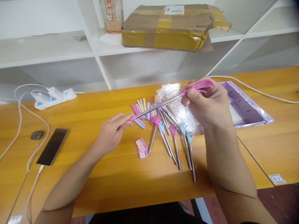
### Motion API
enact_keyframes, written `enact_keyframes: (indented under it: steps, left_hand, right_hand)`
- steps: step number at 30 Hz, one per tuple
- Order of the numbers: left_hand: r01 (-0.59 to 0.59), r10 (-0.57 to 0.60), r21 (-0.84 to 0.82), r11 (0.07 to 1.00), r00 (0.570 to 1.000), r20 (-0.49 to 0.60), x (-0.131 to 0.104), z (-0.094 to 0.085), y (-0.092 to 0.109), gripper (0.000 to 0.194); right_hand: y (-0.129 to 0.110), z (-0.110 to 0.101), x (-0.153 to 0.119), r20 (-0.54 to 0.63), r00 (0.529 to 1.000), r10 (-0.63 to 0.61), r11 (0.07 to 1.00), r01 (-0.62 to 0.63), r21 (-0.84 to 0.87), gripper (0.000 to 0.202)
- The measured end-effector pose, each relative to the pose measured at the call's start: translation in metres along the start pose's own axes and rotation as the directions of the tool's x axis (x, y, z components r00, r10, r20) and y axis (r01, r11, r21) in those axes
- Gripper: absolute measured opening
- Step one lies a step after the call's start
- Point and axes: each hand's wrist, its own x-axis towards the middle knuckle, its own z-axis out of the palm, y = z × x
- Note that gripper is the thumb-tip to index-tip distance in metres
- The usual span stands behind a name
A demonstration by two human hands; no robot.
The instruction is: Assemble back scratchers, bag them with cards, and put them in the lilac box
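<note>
Pinches the pink back scratcher (158,106) at both ends, with bare skin on each. Closes the thumb and fingers of the right hand (207,104) around the neck, just below the claw, and the thumb and fingertips of the left hand (112,133) on the pink handle end, mostly hidden there. Runs along its metal rod in a straight slant between the two, low at the left hand, high and farther off at the right. Points claw-first past the right thumb, toward the far right, prongs curling over the fingers; nearer, then, to the right hand at the claw, to the left at the handle.

Just beyond the rod, partly behind it, lie coloured sleeves (144,104). Beneath and nearer the body, fan out loose back scratchers (177,152), claws away, rods toward the person. Beside these, to the left, rest small pink cards (141,147); close to the right hand, clear bags (171,90). Farther right on the worktop (112,186), past the right wrist, sits a purple box (252,101); well left, a phone (52,147).
</note>
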Motion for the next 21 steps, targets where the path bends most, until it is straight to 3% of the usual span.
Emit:
enact_keyframes:
  steps: [10,21]
  left_hand:
    - [-0.004,0.003,0.041,0.999,0.999,0.034,0.000,-0.001,0.001,0.027]
    - [0.033,-0.038,0.055,0.998,0.995,0.094,0.001,-0.007,0.009,0.027]
  right_hand:
    - [0.005,0.007,-0.006,0.108,0.993,0.054,0.987,-0.037,-0.156,0.035]
    - [0.023,0.036,-0.018,0.248,0.961,0.124,0.991,-0.106,-0.085,0.030]
